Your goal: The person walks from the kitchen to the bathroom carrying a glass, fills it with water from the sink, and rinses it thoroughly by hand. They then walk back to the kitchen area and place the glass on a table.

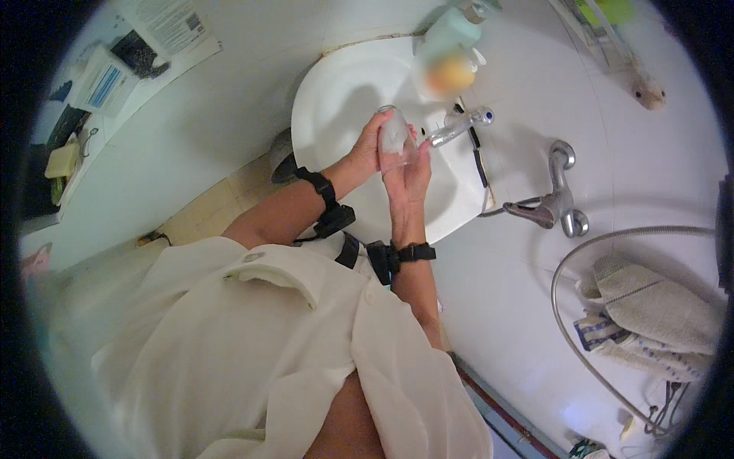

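A clear, empty-looking glass jar (395, 135) with a whitish patch on its side is held over the white washbasin (321, 74). My left hand (366, 143) grips it from the left, with the thumb up near the rim. Around its lower right side are the fingers of my right hand (414, 175), partly hidden behind the glass. The right thumb is close to the spout of the chrome basin tap (459, 127); whether they touch I cannot tell. No water stream is plain to see.
A pale green pump bottle (453, 34) and a blurred orange-yellow thing (450, 74) stand on the basin's back corner. On the right wall are a chrome mixer tap (556, 195), a looping shower hose (556, 287) and hanging towels (659, 304). A cluttered ledge (137, 86) runs along the left.
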Demonstrator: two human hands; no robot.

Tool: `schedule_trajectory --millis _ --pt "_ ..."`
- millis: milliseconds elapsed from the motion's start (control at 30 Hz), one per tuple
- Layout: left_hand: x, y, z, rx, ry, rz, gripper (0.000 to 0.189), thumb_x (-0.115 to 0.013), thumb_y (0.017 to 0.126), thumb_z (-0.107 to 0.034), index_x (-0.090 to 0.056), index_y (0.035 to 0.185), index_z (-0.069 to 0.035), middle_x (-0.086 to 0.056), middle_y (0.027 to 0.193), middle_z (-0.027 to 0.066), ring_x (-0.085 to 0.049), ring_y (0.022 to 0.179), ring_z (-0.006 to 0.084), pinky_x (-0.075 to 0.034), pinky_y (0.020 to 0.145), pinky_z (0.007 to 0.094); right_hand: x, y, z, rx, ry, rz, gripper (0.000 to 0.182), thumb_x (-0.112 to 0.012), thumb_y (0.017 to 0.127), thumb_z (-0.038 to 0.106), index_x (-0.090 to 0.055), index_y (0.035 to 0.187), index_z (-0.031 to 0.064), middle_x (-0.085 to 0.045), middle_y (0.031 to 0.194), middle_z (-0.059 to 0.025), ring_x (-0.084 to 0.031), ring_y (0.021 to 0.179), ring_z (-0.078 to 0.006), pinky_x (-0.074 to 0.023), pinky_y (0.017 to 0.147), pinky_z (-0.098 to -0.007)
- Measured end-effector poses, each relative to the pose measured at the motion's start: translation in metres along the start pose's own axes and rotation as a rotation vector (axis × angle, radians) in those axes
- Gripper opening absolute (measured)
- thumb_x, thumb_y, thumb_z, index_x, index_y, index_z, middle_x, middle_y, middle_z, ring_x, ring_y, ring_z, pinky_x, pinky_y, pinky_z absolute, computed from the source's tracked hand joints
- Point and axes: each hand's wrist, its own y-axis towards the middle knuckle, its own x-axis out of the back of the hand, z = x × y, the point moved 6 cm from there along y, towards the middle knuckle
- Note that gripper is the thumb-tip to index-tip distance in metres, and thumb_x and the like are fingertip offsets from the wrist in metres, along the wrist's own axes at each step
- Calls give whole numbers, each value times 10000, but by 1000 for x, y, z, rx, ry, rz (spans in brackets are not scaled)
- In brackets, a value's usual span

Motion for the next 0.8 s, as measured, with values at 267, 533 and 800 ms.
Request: schedule_trajectory --millis 267,533,800 --pt "0 0 8 42 184 -109 387 -658 734 -296 -459 992 -89 -544 910 134 -575 767 251 -498 701 417 -8 -18 7 157 -1937 412 845 -681 706 157 -183 1355 -53 -288 1371 -220 -268 1285 -317 -226 1053 -363" --pt "4 3 4 -39 71 -44 351 -627 762 -309 -457 973 -86 -555 894 140 -581 769 252 -501 704 410 6 -7 7 8 -708 130 605 -566 769 112 -314 1293 -56 -405 1272 -202 -392 1189 -318 -303 1023 -386" --pt "-21 -13 -10 -139 265 27 391 -547 798 -412 -440 1000 -93 -549 894 108 -561 818 215 -485 732 374 -18 -18 23 11 -11 -247 410 -471 875 132 -402 1228 -64 -485 1200 -188 -483 1100 -286 -380 942 -352"
